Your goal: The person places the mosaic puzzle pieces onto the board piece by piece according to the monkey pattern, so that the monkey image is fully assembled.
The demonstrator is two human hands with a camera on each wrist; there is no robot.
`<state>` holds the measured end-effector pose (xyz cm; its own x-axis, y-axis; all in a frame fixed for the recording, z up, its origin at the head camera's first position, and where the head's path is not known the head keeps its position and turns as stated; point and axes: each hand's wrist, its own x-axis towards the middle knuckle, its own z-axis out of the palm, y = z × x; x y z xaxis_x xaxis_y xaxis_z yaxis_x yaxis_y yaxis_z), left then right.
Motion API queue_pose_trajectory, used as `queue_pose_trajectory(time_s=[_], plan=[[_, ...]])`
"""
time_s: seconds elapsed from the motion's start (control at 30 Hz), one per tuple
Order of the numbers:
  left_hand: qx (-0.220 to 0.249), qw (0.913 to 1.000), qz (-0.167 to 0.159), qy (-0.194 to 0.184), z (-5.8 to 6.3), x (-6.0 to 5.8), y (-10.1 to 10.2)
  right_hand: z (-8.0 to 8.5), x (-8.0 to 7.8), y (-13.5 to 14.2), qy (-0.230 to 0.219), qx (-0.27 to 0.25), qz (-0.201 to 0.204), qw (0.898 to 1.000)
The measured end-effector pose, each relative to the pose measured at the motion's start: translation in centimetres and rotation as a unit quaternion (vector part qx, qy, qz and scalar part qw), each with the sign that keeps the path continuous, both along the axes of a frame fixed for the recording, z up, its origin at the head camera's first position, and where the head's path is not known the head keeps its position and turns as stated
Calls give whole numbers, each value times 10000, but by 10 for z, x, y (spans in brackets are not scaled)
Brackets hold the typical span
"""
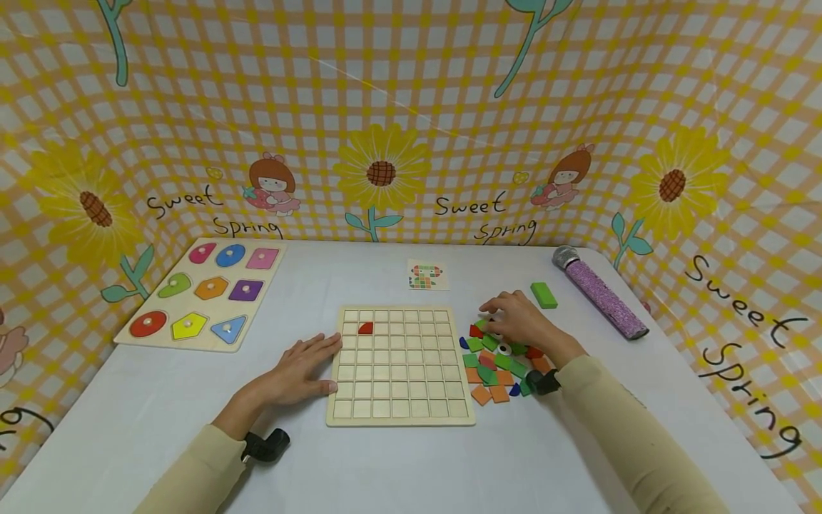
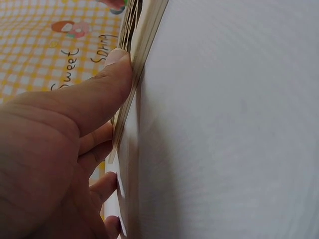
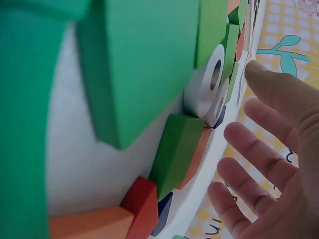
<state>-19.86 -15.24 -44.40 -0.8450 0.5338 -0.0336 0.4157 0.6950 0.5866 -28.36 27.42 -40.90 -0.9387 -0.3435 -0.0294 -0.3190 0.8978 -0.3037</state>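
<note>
A square wooden grid board lies in the middle of the table, with a red quarter-circle piece in one of its upper left cells. My left hand rests against the board's left edge, fingers extended; in the left wrist view its thumb touches the wooden rim. To the right of the board is a loose pile of coloured pieces, green, orange, red and blue. Over its far side is my right hand. The right wrist view shows its fingers spread and loosely bent, gripping nothing, beside white ringed pieces.
A small picture card lies beyond the board. At the back left is a wooden shape puzzle with knobbed pieces. A green block and a glittery purple microphone lie at the right. Patterned cloth walls the table's back and sides.
</note>
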Motion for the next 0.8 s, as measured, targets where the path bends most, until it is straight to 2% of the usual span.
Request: queue_pose_trajectory(time_s=[0.3, 0.6, 0.8], plan=[[20, 10000, -36, 24, 0, -1, -2, -3, -3, 0, 198, 265, 184, 9993], [17, 10000, -24, 27, 1, 0, -1, -2, -3, 6, -256, 330, 32, 9991], [-8, 10000, -24, 16, 1, 0, -1, -1, -4, 5, -278, 296, 87, 9991]])
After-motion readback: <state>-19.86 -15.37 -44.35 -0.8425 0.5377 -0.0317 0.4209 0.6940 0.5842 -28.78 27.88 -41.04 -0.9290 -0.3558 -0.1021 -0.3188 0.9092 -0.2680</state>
